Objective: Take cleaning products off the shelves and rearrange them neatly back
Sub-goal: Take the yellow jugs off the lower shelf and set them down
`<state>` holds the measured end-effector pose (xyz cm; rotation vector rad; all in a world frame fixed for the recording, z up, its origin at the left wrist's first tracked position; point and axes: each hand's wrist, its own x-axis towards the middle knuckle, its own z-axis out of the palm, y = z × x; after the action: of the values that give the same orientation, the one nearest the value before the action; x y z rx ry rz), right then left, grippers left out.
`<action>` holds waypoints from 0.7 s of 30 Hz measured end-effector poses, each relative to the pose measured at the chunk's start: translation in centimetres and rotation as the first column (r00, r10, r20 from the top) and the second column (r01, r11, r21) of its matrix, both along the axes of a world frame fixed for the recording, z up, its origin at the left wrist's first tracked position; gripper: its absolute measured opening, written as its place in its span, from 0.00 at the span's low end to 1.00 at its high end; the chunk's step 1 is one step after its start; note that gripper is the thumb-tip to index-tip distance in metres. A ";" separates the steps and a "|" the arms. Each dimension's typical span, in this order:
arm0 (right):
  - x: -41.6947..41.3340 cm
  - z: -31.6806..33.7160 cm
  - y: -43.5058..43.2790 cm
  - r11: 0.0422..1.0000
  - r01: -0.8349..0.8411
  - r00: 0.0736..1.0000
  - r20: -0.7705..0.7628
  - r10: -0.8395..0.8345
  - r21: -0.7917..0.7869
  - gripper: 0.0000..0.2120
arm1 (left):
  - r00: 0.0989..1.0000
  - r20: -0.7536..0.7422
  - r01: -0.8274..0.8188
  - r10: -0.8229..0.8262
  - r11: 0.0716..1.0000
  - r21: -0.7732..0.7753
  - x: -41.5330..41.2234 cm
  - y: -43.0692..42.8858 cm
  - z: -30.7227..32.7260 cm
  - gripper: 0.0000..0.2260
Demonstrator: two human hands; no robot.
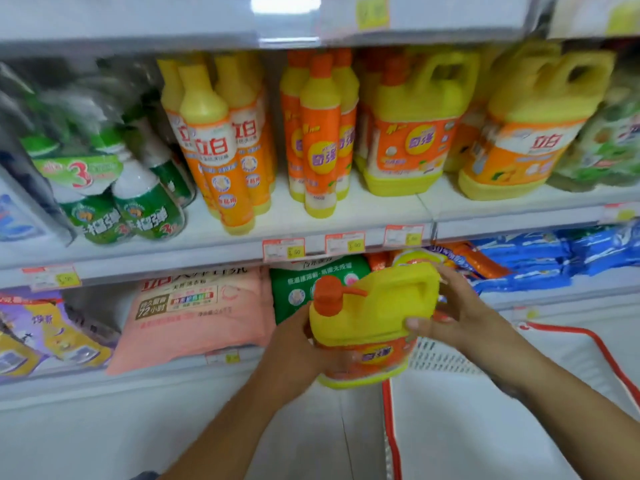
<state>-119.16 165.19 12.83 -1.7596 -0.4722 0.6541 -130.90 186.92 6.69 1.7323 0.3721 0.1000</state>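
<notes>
Both hands on one item: yellow plastic jug with orange pump cap (pixel 374 306), orange label band round the lower body, moulded handle on top. It's held in the air in front of the lower shelf, just below the lip of the white middle shelf (pixel 346 216). Roughly upright, tipped a bit toward the camera, pump spout pointing right.

Left hand (pixel 294 355): grip clamped round the jug's lower left side at the label, palm against the body.
Right hand (pixel 457 313): grip clamped on the upper right, thumb on the near face under the handle, fingers round the far side by the handle end.

Middle shelf, left to right:
- wrapped pack of green-and-white spray bottles (pixel 138 202), leaning
- tall yellow-topped bottles with orange-and-white labels (pixel 214 140)
- slim orange bottles with orange caps (pixel 320 133)
- yellow handled jugs with orange labels (pixel 412 133)
- yellow handled jugs with white-and-orange labels (pixel 530 133)
- green packs far right, too blurred to read

Price tags (pixel 284 249) sit on the shelf lip.

Lower shelf behind the jug: pink soft bag (pixel 197 313), green soft bag (pixel 298 282) just beside it, blue flat packs (pixel 540 261) further right. White mesh-sided basket with red trim (pixel 519 410) at lower right, under the right forearm.
</notes>
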 end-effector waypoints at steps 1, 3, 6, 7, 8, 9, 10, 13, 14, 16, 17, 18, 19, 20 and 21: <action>0.2 -0.3 -0.4 1.000 -0.008 1.000 -0.003 0.008 -0.017 0.36 | 1.000 0.029 0.009 -0.009 1.000 0.016 1.1 -0.4 1.2 0.34; 1.1 -0.6 -0.6 0.998 0.045 0.994 0.097 -0.040 -0.050 0.36 | 0.994 0.102 0.021 -0.026 0.999 0.050 3.6 -1.1 3.9 0.35; 4.9 1.4 -0.6 0.986 0.169 0.934 0.320 -0.162 0.004 0.35 | 0.974 0.223 0.027 -0.046 0.996 0.086 7.5 -1.8 8.2 0.32; 6.4 2.5 -0.6 0.985 0.170 0.916 0.362 -0.171 0.037 0.36 | 0.963 0.262 0.031 -0.057 0.994 0.103 8.9 -1.8 9.5 0.31; 7.8 3.6 -0.5 0.983 0.166 0.902 0.392 -0.184 0.080 0.37 | 0.953 0.296 0.024 -0.060 0.992 0.126 10.2 -1.8 10.7 0.31; 9.5 4.3 -0.4 0.979 0.165 0.885 0.421 -0.199 0.116 0.38 | 0.942 0.328 0.018 -0.075 0.985 0.174 11.8 -1.7 11.8 0.31; 10.7 5.1 -0.1 0.976 0.160 0.867 0.451 -0.211 0.148 0.38 | 0.931 0.354 0.016 -0.092 0.977 0.214 13.0 -1.5 12.7 0.32; 14.3 6.2 0.8 0.971 0.175 0.820 0.522 -0.235 0.161 0.38 | 0.924 0.373 -0.022 -0.084 0.962 0.273 16.6 -1.0 13.8 0.37; 15.4 6.3 1.0 0.972 0.176 0.810 0.538 -0.232 0.155 0.38 | 0.925 0.374 -0.046 -0.064 0.959 0.278 17.7 -0.9 13.7 0.38; 17.4 6.1 1.6 0.975 0.165 0.814 0.538 -0.220 0.149 0.40 | 0.930 0.366 -0.094 -0.028 0.946 0.312 19.5 -0.6 13.1 0.41; 18.0 5.9 1.9 0.977 0.154 0.826 0.522 -0.211 0.151 0.41 | 0.935 0.355 -0.110 -0.012 0.940 0.323 20.1 -0.5 12.8 0.41; 18.6 5.6 2.2 0.978 0.141 0.838 0.508 -0.200 0.153 0.42 | 0.937 0.350 -0.123 0.001 0.938 0.325 20.6 -0.4 12.4 0.39; 19.1 5.3 2.4 0.980 0.135 0.847 0.496 -0.192 0.149 0.43 | 0.935 0.353 -0.138 0.014 0.935 0.328 21.1 -0.3 12.1 0.37; 19.5 5.1 2.6 0.979 0.133 0.852 0.487 -0.191 0.151 0.43 | 0.934 0.356 -0.150 0.024 0.933 0.328 21.4 -0.2 11.9 0.36; 19.9 4.8 2.7 0.978 0.140 0.854 0.480 -0.198 0.153 0.42 | 0.930 0.367 -0.168 0.038 0.930 0.328 21.7 -0.1 11.8 0.35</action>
<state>-99.27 167.89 17.66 -1.8295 -0.6780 0.0364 -109.20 186.80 18.44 2.0013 0.1835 0.5834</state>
